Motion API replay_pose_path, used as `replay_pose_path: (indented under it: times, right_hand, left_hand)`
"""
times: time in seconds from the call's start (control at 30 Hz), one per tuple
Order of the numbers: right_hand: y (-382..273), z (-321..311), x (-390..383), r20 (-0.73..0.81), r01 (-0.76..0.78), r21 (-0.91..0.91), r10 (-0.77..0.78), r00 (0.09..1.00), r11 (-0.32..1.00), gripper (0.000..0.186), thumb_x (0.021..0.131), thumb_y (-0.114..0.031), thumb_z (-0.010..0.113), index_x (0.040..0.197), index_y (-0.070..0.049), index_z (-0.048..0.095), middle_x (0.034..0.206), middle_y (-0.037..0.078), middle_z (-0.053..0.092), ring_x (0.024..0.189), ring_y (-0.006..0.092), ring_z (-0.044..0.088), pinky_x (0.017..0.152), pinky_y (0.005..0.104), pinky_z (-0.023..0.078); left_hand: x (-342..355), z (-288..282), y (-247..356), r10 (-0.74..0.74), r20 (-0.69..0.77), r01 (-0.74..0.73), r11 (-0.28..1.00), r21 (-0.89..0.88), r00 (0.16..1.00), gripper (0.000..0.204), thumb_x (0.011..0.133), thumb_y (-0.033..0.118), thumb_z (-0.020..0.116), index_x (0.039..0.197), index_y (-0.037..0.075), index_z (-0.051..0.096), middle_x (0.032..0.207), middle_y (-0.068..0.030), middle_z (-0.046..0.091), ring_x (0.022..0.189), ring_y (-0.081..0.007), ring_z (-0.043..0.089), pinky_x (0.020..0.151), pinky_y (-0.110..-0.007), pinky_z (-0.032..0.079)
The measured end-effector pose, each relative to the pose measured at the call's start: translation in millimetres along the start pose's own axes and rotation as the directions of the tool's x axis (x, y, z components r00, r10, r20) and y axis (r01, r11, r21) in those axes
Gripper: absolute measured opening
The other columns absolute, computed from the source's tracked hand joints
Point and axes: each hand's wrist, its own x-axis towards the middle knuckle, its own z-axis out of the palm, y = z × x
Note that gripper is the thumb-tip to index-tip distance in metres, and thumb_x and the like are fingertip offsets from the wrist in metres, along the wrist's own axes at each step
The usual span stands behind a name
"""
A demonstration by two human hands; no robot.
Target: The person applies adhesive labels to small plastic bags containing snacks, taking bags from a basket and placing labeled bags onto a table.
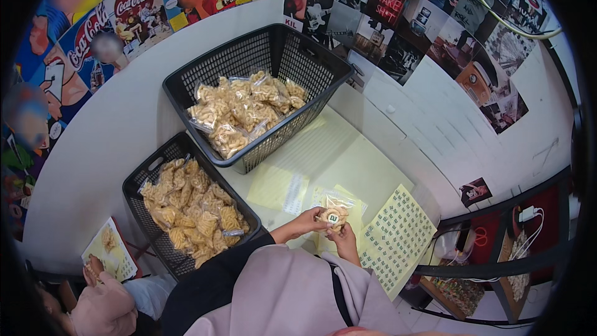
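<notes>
A small clear bag of pale, crinkled snacks [324, 214] is held between my two hands, with a round white-and-green sticker [333, 218] on its front. My left hand [303, 224] grips the bag from its left side. My right hand [345, 242] pinches it from below, close to the sticker. Beyond the fingers, the bag's transparent upper end [339, 200] points away from me. Right of my hands lies a large pale yellow sheet [399, 236] with rows of small green-and-white stickers. More yellow sheets [273, 188] lie on the table under and left of the bag.
A large black basket [261, 155] with several bagged snacks stands at the back; a lower black basket [140, 196] of similar bags stands nearer left. Another person [102, 302] sits lower left, a hand at a red-edged white board [124, 266]. A shelf [497, 267] with cables stands right.
</notes>
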Motion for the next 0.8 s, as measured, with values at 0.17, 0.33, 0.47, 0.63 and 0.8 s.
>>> replay_pose_path:
  times: [0.17,0.33,0.47,0.63,0.8]
  right_hand:
    - [8.3,-5.3,6.7,-0.055,0.01,-0.065,-0.014,0.998,0.998,0.051,0.085,-0.005,0.064,0.128,0.001,0.038,0.11,0.012,0.057,0.091,0.0152,0.058,0.075,0.026,0.05]
    - [5.3,-2.0,12.3,-0.148,-0.049,-0.328,0.0,0.989,0.944,0.053,0.086,-0.007,0.063,0.132,0.001,0.038,0.115,0.014,0.056,0.09,0.0161,0.057,0.081,0.0276,0.047]
    - [14.6,-6.9,7.1,-0.214,-0.147,-0.364,0.071,0.974,0.92,0.044,0.086,-0.009,0.063,0.125,0.003,0.047,0.113,0.012,0.058,0.093,0.0153,0.056,0.083,0.0269,0.046]
    - [24.8,-11.2,-1.9,-0.263,-0.223,-0.346,0.134,0.955,0.911,0.038,0.086,-0.009,0.063,0.12,0.003,0.052,0.109,0.012,0.06,0.094,0.0152,0.057,0.083,0.0267,0.046]
    - [35.0,-22.8,8.2,-0.288,-0.223,-0.366,0.117,0.95,0.904,0.037,0.086,-0.009,0.063,0.12,0.003,0.052,0.108,0.011,0.061,0.092,0.015,0.058,0.081,0.0273,0.047]
  left_hand:
    - [33.1,-25.3,-19.1,-0.031,0.029,0.028,0.993,0.111,0.999,0.047,0.082,0.017,0.072,0.12,0.0,0.049,0.107,-0.0081,0.06,0.095,-0.0139,0.057,0.079,-0.027,0.046]
    - [66.0,-65.6,-5.7,0.066,-0.19,-0.047,0.993,0.105,0.98,0.038,0.079,0.019,0.075,0.105,-0.002,0.058,0.092,-0.0053,0.064,0.082,-0.0105,0.059,0.072,-0.025,0.048]
    - [107.9,-87.0,-9.5,0.111,-0.179,-0.085,0.986,0.146,0.978,0.044,0.078,0.02,0.076,0.109,-0.005,0.057,0.097,-0.0085,0.066,0.084,-0.0121,0.062,0.073,-0.026,0.049]
    - [155.8,-93.2,9.9,0.195,-0.196,-0.149,0.963,0.226,0.961,0.048,0.078,0.026,0.075,0.11,-0.005,0.056,0.099,-0.0121,0.066,0.088,-0.0168,0.063,0.078,-0.029,0.049]
    - [184.3,-97.3,53.8,0.389,-0.362,-0.101,0.787,0.608,0.847,0.059,0.076,0.027,0.074,0.12,-0.006,0.052,0.117,-0.0233,0.058,0.114,-0.0329,0.053,0.095,-0.039,0.042]
